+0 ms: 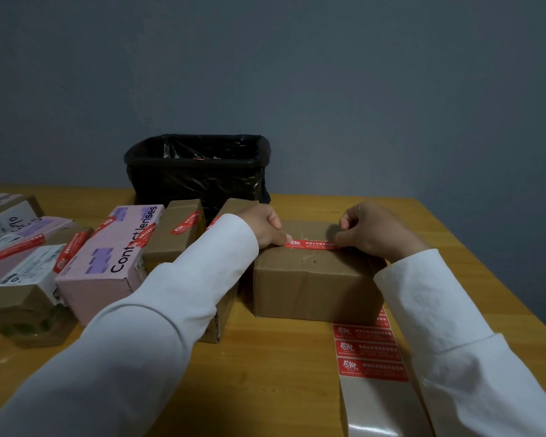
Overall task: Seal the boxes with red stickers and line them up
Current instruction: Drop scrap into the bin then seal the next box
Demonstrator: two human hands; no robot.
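While both my hands sit on top of the brown box (316, 279) near the worktop's (275, 373) right edge, they press a red sticker (312, 244) along its top seam: the left hand (265, 228) pins one end with its thumb, the right hand (375, 228) pinches the other end. Sealed boxes (114, 257) line up toward the left edge. A sticker sheet (369, 354) lies at the near edge, just beside the brown box. A black bin (199, 171) stands at the far edge.
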